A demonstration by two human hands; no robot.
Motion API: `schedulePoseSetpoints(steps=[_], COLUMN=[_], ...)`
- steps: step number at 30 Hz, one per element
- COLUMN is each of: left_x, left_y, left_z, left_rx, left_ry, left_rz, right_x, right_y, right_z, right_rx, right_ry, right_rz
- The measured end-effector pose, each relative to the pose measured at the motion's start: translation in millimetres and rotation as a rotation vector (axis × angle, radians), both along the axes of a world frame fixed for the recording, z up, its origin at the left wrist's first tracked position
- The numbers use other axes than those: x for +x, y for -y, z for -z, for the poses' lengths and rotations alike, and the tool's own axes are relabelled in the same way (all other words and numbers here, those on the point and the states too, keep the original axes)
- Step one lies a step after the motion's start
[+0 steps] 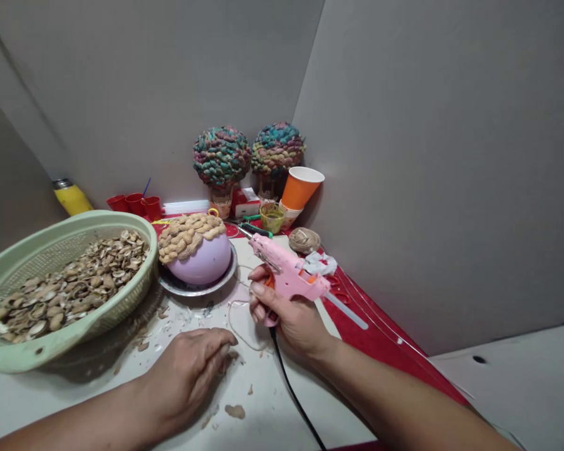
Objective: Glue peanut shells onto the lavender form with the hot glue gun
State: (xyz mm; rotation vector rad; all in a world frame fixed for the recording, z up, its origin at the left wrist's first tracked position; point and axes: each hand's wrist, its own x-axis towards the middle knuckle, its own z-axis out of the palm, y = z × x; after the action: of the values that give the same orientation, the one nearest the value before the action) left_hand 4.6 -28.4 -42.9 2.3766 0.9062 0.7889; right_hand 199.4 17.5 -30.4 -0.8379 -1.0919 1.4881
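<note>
My right hand (286, 313) is wrapped around the handle of a pink hot glue gun (291, 269), its nozzle tilted up to the left. A clear glue stick (348, 311) sticks out of its back, and a black cord runs down from the handle. My left hand (192, 369) is low over the white board, fingers curled together; what they hold, if anything, is hidden. Beyond it a lilac balloon (202, 260) sits in a metal bowl (195, 289), its top covered with peanut shells (190, 236).
At left stands a green colander (89, 326) of shell halves. Behind are two colourful shell-covered balls on cups (222, 156), red cups (135, 203), a yellow bottle (72, 197), an orange paper cup (302, 188) and a twine ball (304, 240). Shell bits litter the white board (263, 401).
</note>
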Motion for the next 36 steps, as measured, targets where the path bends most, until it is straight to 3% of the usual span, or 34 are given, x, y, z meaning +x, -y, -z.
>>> schedulePoseSetpoints(steps=[3, 7, 11, 15, 19, 22, 25, 28, 32, 36], left_x=[-1.2, -0.7, 1.2, 0.3, -3.1, -5.1, -7.5, -11.1, -14.1, -11.2], left_y=[-0.5, -0.4, -1.2, -2.4, -2.3, -1.9, -3.2, -7.5, -16.7, -18.8], left_z=[-1.4, -7.9, -9.1, -9.4, -14.1, -17.3, -18.7, -18.7, -14.5, -6.2], left_rx=[0.047, 0.222, 0.247, 0.301, 0.294, 0.254, 0.246, 0.249, 0.289, 0.292], left_ry=[0.074, 0.252, 0.348, 0.325, 0.286, 0.256, 0.264, 0.271, 0.14, -0.231], left_rz=[-0.097, -0.232, -0.287, -0.238, -0.134, -0.206, -0.387, -0.457, -0.346, -0.242], right_x=[-0.2, -3.5, -6.4, -6.6, -8.2, -9.6, -9.4, -7.0, -1.6, 1.9], right_y=[1.3, 5.6, 11.8, 15.7, 17.9, 19.4, 18.4, 12.4, 0.9, -4.8], right_z=[1.7, 5.3, 9.3, 11.8, 9.2, 5.9, 4.0, 3.1, 3.3, 5.5], right_rx=[0.002, -0.008, -0.027, -0.013, -0.026, 0.015, 0.043, 0.042, 0.054, 0.069], right_ry=[0.028, 0.029, 0.138, 0.23, 0.155, 0.131, 0.08, -0.001, -0.049, -0.032], right_rz=[-0.029, -0.202, -0.32, -0.392, -0.426, -0.474, -0.421, -0.257, -0.083, -0.027])
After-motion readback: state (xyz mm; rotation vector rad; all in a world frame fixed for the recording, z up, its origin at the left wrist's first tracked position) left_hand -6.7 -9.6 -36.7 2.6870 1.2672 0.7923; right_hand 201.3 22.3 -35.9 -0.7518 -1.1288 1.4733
